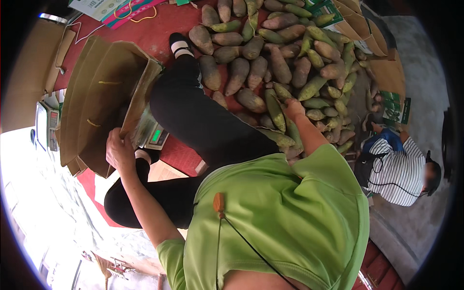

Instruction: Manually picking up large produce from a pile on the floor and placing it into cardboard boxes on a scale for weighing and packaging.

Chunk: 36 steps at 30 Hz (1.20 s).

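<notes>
My left hand [121, 152] is closed on the near edge of a tall brown cardboard box [82, 96], which stands open on a scale with yellow cord handles on its inner wall. The scale's green-lit display [156, 136] shows below the box's corner. Across my body, my right hand [294, 110] reaches into a big heap of soil-dusted radishes. Its fingers are curled at a long green radish [275, 112], with other radishes pressed close around; the fingertips are partly hidden. Browner, fatter radishes [238, 76] lie on the left of the heap, greener ones [311, 88] on the right.
My black-trousered leg [203, 116] stretches between box and heap. A second scale [47, 125] stands at far left. Printed cartons [113, 9] lie at the back, and flattened cardboard [386, 77] borders the heap at right. A person in a striped shirt [396, 169] works at far right.
</notes>
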{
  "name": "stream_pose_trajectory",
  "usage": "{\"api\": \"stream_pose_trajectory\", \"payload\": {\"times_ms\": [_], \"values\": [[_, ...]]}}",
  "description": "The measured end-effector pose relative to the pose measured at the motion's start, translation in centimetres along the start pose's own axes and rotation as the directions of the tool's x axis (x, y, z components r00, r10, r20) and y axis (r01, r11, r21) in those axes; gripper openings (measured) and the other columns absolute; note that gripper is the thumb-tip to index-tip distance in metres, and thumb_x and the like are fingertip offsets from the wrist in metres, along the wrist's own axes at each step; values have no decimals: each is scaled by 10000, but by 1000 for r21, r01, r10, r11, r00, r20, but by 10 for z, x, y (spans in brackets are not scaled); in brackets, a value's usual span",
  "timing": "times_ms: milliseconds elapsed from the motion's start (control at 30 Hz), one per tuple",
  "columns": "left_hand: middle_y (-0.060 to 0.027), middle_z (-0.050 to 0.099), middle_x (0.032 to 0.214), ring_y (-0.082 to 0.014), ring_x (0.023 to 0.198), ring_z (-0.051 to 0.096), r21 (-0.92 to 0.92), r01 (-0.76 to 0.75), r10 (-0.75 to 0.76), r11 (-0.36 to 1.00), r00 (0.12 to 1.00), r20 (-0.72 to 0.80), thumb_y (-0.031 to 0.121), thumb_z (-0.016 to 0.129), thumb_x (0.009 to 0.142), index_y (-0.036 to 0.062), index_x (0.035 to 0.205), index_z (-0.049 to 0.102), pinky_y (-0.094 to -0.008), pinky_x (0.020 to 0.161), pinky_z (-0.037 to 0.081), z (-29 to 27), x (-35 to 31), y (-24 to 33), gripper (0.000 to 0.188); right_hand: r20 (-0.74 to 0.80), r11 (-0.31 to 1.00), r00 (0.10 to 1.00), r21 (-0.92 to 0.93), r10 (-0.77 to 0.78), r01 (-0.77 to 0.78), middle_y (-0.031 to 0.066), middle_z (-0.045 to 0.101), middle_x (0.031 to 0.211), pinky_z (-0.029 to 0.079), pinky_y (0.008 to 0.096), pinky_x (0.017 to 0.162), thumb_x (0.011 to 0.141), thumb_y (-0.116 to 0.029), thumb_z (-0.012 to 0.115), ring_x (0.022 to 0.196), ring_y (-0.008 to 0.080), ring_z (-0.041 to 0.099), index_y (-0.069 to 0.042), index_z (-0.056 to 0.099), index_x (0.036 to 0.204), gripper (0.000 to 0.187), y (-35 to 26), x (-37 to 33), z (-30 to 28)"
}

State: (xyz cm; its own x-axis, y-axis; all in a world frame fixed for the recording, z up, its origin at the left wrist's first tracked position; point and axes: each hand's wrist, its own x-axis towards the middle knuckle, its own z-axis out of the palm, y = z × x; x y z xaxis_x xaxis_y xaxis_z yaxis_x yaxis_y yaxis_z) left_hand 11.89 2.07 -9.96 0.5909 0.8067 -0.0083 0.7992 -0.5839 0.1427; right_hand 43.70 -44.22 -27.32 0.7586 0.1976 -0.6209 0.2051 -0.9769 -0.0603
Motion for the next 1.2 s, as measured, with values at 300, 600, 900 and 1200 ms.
{"api": "stream_pose_trajectory", "payload": {"times_ms": [300,600,900,1200], "values": [[-72,611,932,-294,918,598,-14,-29,28,999,999,-36,75,668,722,104,923,603,-423,742,486,-8,1,9,213,-84,942,995,-328,47,-73,109,548,1234,451,453,944,763,-317,698,1217,307,469,-155,623,1077,361,-26,4,16],[-51,593,824,-265,830,600,-31,-84,80,996,990,-114,89,604,750,110,816,597,-395,699,463,-6,-4,5,69,-99,992,991,-107,-84,74,164,654,891,491,460,736,781,-311,667,900,344,630,-89,663,917,261,-15,-7,19],[-52,584,836,-255,862,598,-46,-67,62,997,993,-99,71,629,716,108,840,592,-399,710,459,-3,-5,-1,134,-407,916,909,327,-88,234,208,665,901,490,408,706,830,-181,625,812,373,639,-8,664,1012,254,15,-8,-4],[-56,584,845,-260,870,594,-57,-69,62,996,992,-111,54,625,707,108,848,599,-408,714,460,-3,-3,-3,154,-546,613,809,569,-216,548,35,559,802,398,301,616,936,-170,545,710,107,471,-1,576,898,176,-68,-2,-98]]}}
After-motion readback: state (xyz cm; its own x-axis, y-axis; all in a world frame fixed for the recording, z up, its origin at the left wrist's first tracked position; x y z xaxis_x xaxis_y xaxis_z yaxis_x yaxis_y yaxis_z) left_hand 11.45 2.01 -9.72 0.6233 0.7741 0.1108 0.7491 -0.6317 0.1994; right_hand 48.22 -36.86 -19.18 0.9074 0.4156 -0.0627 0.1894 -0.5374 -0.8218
